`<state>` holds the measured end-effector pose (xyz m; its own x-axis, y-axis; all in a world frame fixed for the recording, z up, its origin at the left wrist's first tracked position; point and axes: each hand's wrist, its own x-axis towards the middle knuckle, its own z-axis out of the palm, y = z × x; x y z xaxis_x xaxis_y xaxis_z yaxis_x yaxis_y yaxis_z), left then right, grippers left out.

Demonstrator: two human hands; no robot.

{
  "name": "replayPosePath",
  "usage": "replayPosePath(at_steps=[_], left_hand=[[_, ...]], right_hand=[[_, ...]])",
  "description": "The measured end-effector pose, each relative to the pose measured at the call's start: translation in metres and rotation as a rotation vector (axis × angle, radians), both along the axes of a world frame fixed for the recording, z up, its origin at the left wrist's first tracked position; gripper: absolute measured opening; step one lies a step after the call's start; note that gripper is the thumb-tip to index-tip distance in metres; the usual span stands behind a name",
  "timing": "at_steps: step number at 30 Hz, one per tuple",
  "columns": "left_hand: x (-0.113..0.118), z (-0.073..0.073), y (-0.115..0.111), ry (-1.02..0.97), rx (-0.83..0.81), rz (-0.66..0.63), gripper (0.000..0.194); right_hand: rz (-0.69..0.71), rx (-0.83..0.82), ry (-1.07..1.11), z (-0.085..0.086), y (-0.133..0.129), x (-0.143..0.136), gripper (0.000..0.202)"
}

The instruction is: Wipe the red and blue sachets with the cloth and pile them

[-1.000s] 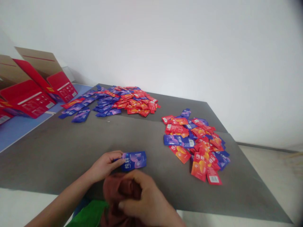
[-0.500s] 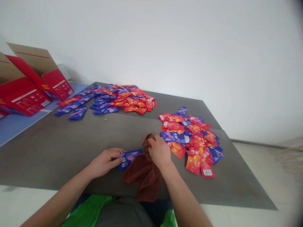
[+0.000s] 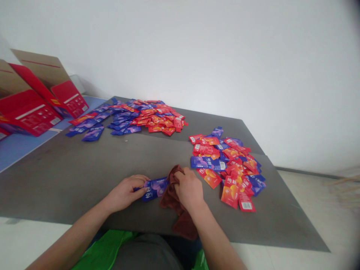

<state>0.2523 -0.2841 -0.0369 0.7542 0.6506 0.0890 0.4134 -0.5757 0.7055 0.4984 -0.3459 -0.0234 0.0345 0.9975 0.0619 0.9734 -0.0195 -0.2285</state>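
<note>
A blue packet (image 3: 155, 188) lies on the grey table near its front edge. My left hand (image 3: 127, 192) pinches its left end between thumb and fingers. Bunched in my right hand (image 3: 189, 187) is a brown cloth (image 3: 172, 195), which covers the packet's right end and hangs down toward the table's front edge. Just right of my right hand, red and blue packets lie in a loose pile (image 3: 233, 180), with another blue packet (image 3: 206, 163) at its left side.
A bigger heap of red and blue packets (image 3: 152, 116) lies at the back of the grey table (image 3: 70, 168). Several blue packets (image 3: 92, 133) are left of it. Open red cartons (image 3: 33, 112) stand on a blue surface (image 3: 30, 142) at the far left, before a white wall.
My right hand has moved slightly down with the cloth. The cloth's loose part has swung right, and more of the blue packet shows. My left hand has stayed on the packet.
</note>
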Motion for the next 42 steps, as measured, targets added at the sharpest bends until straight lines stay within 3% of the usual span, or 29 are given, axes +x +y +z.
replayPosePath(at_steps=[3, 6, 10, 14, 18, 20, 22, 24, 26, 29, 32, 35, 38, 40, 42], left_hand=[[-0.002, -0.002, 0.002, 0.006, -0.004, -0.003, 0.033], [-0.002, -0.002, 0.001, 0.001, -0.009, 0.000, 0.026], [0.002, 0.000, -0.002, 0.009, 0.011, 0.002, 0.015], [0.003, 0.002, -0.002, 0.025, 0.046, 0.001, 0.026], [0.000, 0.000, 0.001, 0.040, 0.044, 0.007, 0.033], [-0.001, -0.002, 0.001, 0.048, 0.038, 0.009, 0.033], [-0.002, -0.002, 0.001, 0.050, 0.031, 0.007, 0.028], [-0.001, -0.003, 0.001, 0.049, 0.032, -0.002, 0.021], [0.000, -0.003, 0.000, 0.057, 0.048, -0.006, 0.018], [0.002, -0.001, 0.000, 0.072, 0.073, -0.015, 0.023], [0.002, 0.000, 0.000, 0.060, 0.066, -0.026, 0.028], [0.001, 0.000, 0.001, 0.047, 0.048, -0.012, 0.032], [-0.001, -0.003, 0.002, 0.057, 0.046, -0.012, 0.031], [-0.001, -0.004, 0.002, 0.065, 0.049, -0.014, 0.029], [-0.001, -0.003, 0.002, 0.063, 0.050, -0.017, 0.026]], right_hand=[[-0.023, 0.030, 0.004, 0.020, 0.000, 0.005, 0.008], [0.108, 0.122, 0.071, 0.032, -0.008, -0.033, 0.009], [0.276, 0.052, 0.085, 0.020, -0.014, -0.074, 0.010], [0.120, -0.012, 0.051, 0.002, -0.002, -0.040, 0.008], [-0.080, -0.051, -0.046, 0.012, 0.008, 0.006, 0.012], [-0.059, -0.010, -0.046, 0.022, 0.003, 0.003, 0.009], [0.064, 0.058, 0.003, 0.028, -0.006, -0.018, 0.009], [0.226, 0.088, 0.052, 0.027, -0.014, -0.044, 0.010], [0.280, 0.049, 0.081, 0.019, -0.017, -0.061, 0.009], [0.147, -0.003, 0.086, 0.005, -0.010, -0.049, 0.009], [0.012, -0.055, 0.052, 0.002, 0.004, -0.010, 0.008], [-0.096, -0.077, -0.013, 0.011, 0.010, 0.023, 0.009], [-0.198, 0.019, -0.041, 0.026, 0.005, 0.022, 0.014], [-0.113, 0.089, -0.007, 0.030, -0.001, 0.003, 0.013], [0.074, 0.112, 0.017, 0.027, -0.006, -0.020, 0.010]])
